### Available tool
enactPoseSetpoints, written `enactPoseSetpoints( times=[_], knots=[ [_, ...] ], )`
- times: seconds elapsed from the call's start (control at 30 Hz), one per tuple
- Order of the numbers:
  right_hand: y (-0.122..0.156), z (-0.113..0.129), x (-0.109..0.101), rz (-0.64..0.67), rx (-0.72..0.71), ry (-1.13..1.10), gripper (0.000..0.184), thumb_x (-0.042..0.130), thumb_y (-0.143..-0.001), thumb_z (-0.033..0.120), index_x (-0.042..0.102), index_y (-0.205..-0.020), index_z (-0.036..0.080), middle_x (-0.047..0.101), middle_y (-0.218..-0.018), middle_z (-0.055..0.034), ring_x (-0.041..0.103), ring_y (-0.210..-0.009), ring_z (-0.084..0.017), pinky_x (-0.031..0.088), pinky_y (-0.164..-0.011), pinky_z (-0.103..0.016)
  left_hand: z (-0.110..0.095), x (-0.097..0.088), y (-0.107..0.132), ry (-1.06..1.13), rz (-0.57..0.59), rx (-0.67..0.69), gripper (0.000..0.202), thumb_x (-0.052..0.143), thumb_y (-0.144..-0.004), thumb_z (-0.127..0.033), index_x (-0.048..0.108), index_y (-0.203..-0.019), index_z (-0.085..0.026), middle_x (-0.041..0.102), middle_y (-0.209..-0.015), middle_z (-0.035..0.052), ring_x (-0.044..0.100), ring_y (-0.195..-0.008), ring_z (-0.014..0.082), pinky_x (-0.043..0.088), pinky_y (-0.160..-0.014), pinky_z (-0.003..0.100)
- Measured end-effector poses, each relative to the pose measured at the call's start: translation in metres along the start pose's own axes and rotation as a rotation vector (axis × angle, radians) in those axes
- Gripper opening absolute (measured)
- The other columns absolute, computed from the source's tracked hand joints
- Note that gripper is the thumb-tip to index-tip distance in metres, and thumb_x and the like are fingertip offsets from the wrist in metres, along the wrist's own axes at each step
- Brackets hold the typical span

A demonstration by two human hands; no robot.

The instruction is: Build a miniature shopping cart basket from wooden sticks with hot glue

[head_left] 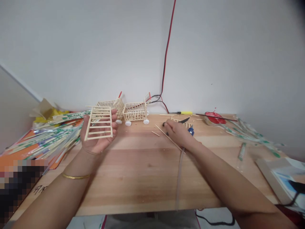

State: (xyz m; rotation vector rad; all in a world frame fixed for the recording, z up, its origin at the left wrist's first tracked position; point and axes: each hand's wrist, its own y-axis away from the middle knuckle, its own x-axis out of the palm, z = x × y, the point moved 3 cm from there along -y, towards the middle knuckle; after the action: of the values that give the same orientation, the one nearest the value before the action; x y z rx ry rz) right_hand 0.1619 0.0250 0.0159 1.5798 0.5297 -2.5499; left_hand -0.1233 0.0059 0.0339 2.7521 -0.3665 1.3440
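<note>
My left hand is turned palm up and holds a ladder-like frame of thin wooden sticks, thumb at one side and fingers curled at the other. My right hand is low over the tabletop, its fingers closed around something dark that they mostly hide. Beside it show a black tool part and a blue object. Another stick grid lies partly behind this hand. A long loose stick and a short stick piece lie to its left.
Two small stick carts, one with white wheels, stand by the wall. Wrapped sticks are heaped at left. At right are a red-topped round container, empty wrappers and a box. A yellow marker lies at the back.
</note>
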Motion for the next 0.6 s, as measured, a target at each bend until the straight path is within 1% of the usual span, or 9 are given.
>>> enactPoseSetpoints(
  times=[0.1, 0.2, 0.27, 0.33, 0.4, 0.47, 0.53, 0.57, 0.6],
  knots=[
    [-0.003, -0.008, -0.011, -0.087, 0.014, -0.043, 0.03, 0.03, -0.094, 0.031, 0.042, -0.068, 0.021, 0.052, -0.061, -0.0019, 0.049, -0.059, -0.016, 0.032, -0.058, -0.026, 0.001, -0.003, 0.0, -0.051, 0.078, -0.038, 0.067, 0.053, -0.08, -0.056, 0.05, -0.129, -0.012, 0.07, -0.096, 0.0109, 0.065, -0.074, 0.0189, 0.056, -0.064, 0.028],
    [-0.001, -0.005, -0.019, -0.061, -0.022, -0.191, 0.034, 0.032, -0.094, 0.033, 0.049, -0.067, 0.02, 0.057, -0.061, -0.0009, 0.052, -0.057, -0.014, 0.038, -0.06, -0.026, 0.005, -0.005, 0.0, -0.123, 0.171, -0.099, 0.065, 0.064, -0.075, -0.05, 0.053, -0.125, -0.01, 0.069, -0.101, 0.0122, 0.066, -0.079, 0.0227, 0.057, -0.068, 0.034],
    [0.001, -0.003, -0.025, -0.024, -0.041, -0.305, 0.031, 0.04, -0.092, 0.033, 0.056, -0.07, 0.019, 0.061, -0.064, -0.0007, 0.055, -0.058, -0.013, 0.041, -0.062, -0.025, 0.007, -0.007, 0.0, -0.159, 0.199, -0.142, 0.065, 0.067, -0.073, -0.048, 0.054, -0.125, -0.01, 0.068, -0.104, 0.0131, 0.066, -0.083, 0.0244, 0.057, -0.071, 0.035],
    [0.004, -0.003, -0.033, -0.022, -0.044, -0.408, 0.026, 0.048, -0.089, 0.035, 0.063, -0.075, 0.018, 0.066, -0.072, -0.0019, 0.059, -0.065, -0.013, 0.044, -0.064, -0.025, 0.011, -0.008, 0.001, -0.187, 0.202, -0.179, 0.066, 0.068, -0.072, -0.047, 0.054, -0.125, -0.01, 0.068, -0.107, 0.0135, 0.066, -0.084, 0.0253, 0.057, -0.072, 0.037],
    [0.007, -0.003, -0.042, -0.035, -0.04, -0.499, 0.023, 0.055, -0.085, 0.037, 0.067, -0.079, 0.018, 0.068, -0.077, -0.0029, 0.06, -0.07, -0.015, 0.045, -0.065, -0.026, 0.014, -0.009, 0.001, -0.205, 0.198, -0.208, 0.066, 0.069, -0.071, -0.047, 0.055, -0.124, -0.01, 0.067, -0.108, 0.0138, 0.067, -0.084, 0.0255, 0.056, -0.073, 0.037],
    [0.009, -0.001, -0.047, -0.024, -0.039, -0.536, 0.023, 0.064, -0.079, 0.04, 0.067, -0.076, 0.018, 0.067, -0.075, -0.0023, 0.059, -0.07, -0.014, 0.043, -0.062, -0.025, 0.019, -0.009, 0.0, -0.231, 0.192, -0.232, 0.064, 0.07, -0.071, -0.046, 0.056, -0.122, -0.011, 0.067, -0.108, 0.0143, 0.067, -0.084, 0.0258, 0.056, -0.073, 0.036],
    [0.012, 0.004, -0.046, 0.052, -0.066, -0.526, 0.028, 0.071, -0.072, 0.042, 0.063, -0.063, 0.016, 0.06, -0.062, 0.0005, 0.052, -0.06, -0.012, 0.038, -0.055, -0.023, 0.024, -0.011, -0.001, -0.264, 0.189, -0.257, 0.06, 0.07, -0.072, -0.045, 0.058, -0.12, -0.012, 0.068, -0.107, 0.0141, 0.067, -0.084, 0.0261, 0.056, -0.073, 0.036],
    [0.014, 0.009, -0.043, 0.141, -0.106, -0.522, 0.032, 0.073, -0.069, 0.042, 0.059, -0.057, 0.016, 0.055, -0.056, 0.0022, 0.048, -0.056, -0.01, 0.035, -0.052, -0.023, 0.026, -0.011, -0.002, -0.283, 0.187, -0.269, 0.058, 0.069, -0.072, -0.044, 0.059, -0.119, -0.012, 0.068, -0.106, 0.0137, 0.067, -0.084, 0.0261, 0.056, -0.072, 0.036],
    [0.017, 0.014, -0.038, 0.268, -0.166, -0.526, 0.035, 0.074, -0.068, 0.043, 0.058, -0.055, 0.015, 0.052, -0.054, 0.0031, 0.046, -0.054, -0.009, 0.033, -0.05, -0.022, 0.028, -0.012, -0.003, -0.299, 0.184, -0.278, 0.056, 0.069, -0.073, -0.043, 0.06, -0.119, -0.013, 0.069, -0.104, 0.0131, 0.068, -0.084, 0.0259, 0.056, -0.072, 0.036]
  ],
)
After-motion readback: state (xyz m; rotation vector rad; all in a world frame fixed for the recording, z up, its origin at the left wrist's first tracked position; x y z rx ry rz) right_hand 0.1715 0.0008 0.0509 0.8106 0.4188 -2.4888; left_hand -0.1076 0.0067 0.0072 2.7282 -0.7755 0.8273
